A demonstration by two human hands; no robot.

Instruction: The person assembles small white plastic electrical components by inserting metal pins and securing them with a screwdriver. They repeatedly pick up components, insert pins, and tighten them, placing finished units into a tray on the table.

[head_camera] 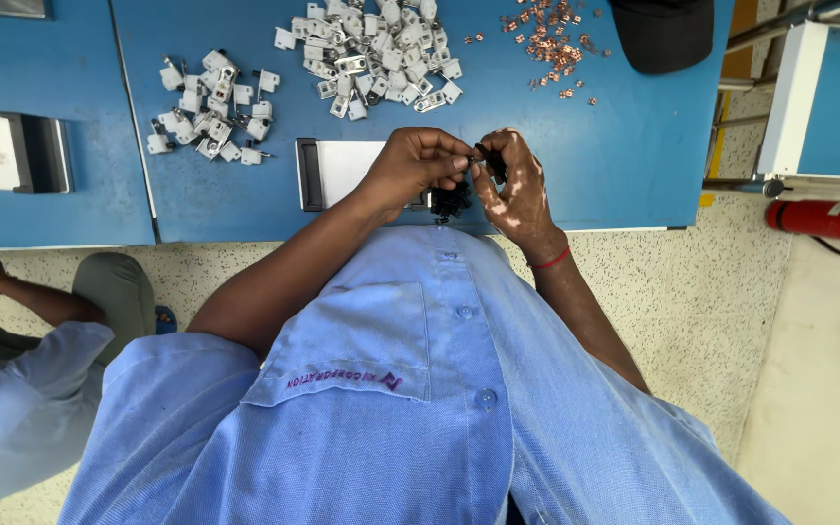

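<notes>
While both hands meet at the near edge of the blue table (634, 146), the left hand (410, 165) pinches a small black part (483, 154) between thumb and fingertips, and the right hand (517, 190) closes on the same part from the other side. Just below the hands lies a little heap of black pieces (451, 202). Beyond the left hand sit two piles of white plastic housings (211, 107) (371, 53); beyond the right hand, scattered copper contacts (551, 39). Judging by those full piles, most of the work seems left. A co-worker's arm (21, 292) shows far to the left.
</notes>
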